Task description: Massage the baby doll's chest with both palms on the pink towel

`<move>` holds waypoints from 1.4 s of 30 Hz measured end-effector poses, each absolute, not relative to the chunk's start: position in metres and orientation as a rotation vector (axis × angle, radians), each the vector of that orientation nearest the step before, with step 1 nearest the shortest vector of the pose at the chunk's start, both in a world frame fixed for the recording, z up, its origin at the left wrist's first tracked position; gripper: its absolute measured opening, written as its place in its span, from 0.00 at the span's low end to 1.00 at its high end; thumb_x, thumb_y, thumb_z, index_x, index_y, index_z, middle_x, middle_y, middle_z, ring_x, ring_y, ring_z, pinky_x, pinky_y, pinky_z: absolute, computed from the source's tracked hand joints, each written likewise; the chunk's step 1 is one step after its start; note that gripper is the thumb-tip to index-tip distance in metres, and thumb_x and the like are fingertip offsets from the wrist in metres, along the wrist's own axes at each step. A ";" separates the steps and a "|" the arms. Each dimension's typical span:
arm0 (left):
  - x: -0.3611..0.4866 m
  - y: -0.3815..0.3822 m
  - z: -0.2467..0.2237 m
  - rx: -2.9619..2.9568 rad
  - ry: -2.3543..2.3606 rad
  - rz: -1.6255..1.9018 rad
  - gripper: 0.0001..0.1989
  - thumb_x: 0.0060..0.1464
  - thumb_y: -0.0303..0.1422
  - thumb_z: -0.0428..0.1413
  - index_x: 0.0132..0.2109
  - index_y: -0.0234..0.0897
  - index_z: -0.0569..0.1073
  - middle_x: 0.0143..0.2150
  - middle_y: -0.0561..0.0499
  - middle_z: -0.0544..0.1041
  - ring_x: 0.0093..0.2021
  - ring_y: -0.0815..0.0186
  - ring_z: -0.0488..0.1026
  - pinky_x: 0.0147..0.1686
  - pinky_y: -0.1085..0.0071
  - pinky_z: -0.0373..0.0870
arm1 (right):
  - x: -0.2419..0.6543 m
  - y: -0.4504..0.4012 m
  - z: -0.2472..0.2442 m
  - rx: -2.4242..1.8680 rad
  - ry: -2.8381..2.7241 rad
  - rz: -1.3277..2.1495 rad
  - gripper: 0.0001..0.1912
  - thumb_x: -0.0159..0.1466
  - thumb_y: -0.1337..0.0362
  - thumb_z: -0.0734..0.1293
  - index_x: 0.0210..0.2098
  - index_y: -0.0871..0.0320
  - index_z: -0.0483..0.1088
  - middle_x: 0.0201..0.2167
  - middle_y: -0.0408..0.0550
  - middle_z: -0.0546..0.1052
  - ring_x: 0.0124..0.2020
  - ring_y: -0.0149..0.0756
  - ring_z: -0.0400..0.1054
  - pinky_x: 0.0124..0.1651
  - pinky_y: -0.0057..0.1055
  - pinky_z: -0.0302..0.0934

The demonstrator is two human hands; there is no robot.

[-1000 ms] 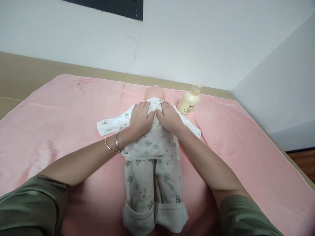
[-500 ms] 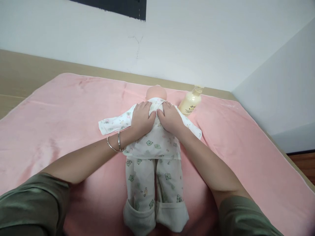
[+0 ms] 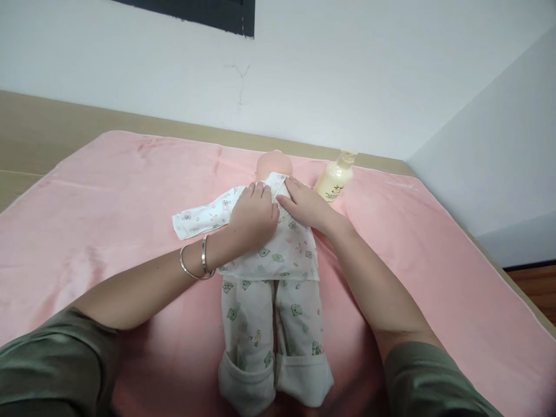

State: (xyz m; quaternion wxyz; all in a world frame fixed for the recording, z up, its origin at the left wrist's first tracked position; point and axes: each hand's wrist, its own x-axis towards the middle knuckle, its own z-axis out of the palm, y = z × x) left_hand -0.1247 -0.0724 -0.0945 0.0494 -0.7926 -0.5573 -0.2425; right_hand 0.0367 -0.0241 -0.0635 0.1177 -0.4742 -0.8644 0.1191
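In the head view, my right hand [image 3: 305,207] has turned since the earlier frame, its wrist swung outward so the forearm hides the sleeve on that side of the doll [image 3: 274,164]. The doll lies directly beneath my fingers, long axis running away from me, head farthest. My left hand [image 3: 254,215] is equally near; both rest on its upper shirt [image 3: 289,255], fingers loose, pinching no cloth I can see. A bottle [image 3: 334,180] sits right of its head.

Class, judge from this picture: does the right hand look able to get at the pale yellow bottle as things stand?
Probably yes: the right hand rests on the printed top, close to the pale yellow bottle, and nothing visible stands between them.
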 end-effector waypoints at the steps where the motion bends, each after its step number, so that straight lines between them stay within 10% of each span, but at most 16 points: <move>1: -0.124 -0.076 -0.093 -2.438 -1.654 -0.716 0.19 0.65 0.28 0.42 0.52 0.23 0.73 0.52 0.31 0.76 0.60 0.44 0.70 0.63 0.45 0.65 | 0.035 -0.027 -0.062 -1.406 -2.526 0.340 0.27 0.74 0.54 0.54 0.62 0.68 0.64 0.65 0.67 0.69 0.64 0.57 0.65 0.65 0.51 0.62; 8: -0.136 -0.058 -0.091 -2.497 -1.730 -0.655 0.16 0.60 0.24 0.44 0.44 0.32 0.76 0.47 0.37 0.78 0.56 0.50 0.73 0.60 0.50 0.70 | 0.011 -0.059 -0.057 -1.569 -2.612 -0.023 0.29 0.73 0.64 0.51 0.64 0.82 0.59 0.65 0.76 0.67 0.68 0.62 0.60 0.70 0.52 0.54; 24: -0.123 -0.086 -0.090 -2.488 -1.541 -0.529 0.22 0.62 0.23 0.41 0.52 0.19 0.76 0.58 0.27 0.76 0.66 0.43 0.69 0.69 0.45 0.61 | 0.021 -0.032 -0.066 -1.589 -2.385 0.256 0.25 0.74 0.57 0.52 0.58 0.70 0.66 0.60 0.69 0.73 0.62 0.58 0.65 0.65 0.53 0.59; 30: -0.129 -0.055 -0.094 -2.353 -2.029 -0.874 0.18 0.61 0.30 0.44 0.52 0.29 0.73 0.60 0.32 0.74 0.64 0.41 0.68 0.63 0.41 0.66 | 0.012 -0.064 -0.071 -1.430 -2.587 -0.121 0.23 0.70 0.70 0.51 0.53 0.68 0.73 0.53 0.70 0.76 0.59 0.63 0.67 0.65 0.58 0.60; 36: -0.135 -0.047 -0.094 -2.347 -2.104 -1.007 0.11 0.61 0.31 0.43 0.39 0.39 0.69 0.41 0.39 0.78 0.45 0.49 0.73 0.51 0.49 0.72 | 0.011 -0.075 -0.081 -1.277 -2.593 -0.162 0.26 0.68 0.70 0.55 0.62 0.70 0.68 0.58 0.66 0.75 0.65 0.61 0.63 0.72 0.54 0.53; 42: -0.128 -0.058 -0.103 -2.287 -1.879 -0.967 0.14 0.64 0.32 0.43 0.49 0.35 0.71 0.51 0.38 0.76 0.55 0.48 0.71 0.59 0.50 0.68 | 0.015 -0.034 -0.075 -1.547 -2.330 0.146 0.24 0.72 0.62 0.53 0.57 0.72 0.68 0.58 0.69 0.74 0.60 0.57 0.66 0.66 0.51 0.60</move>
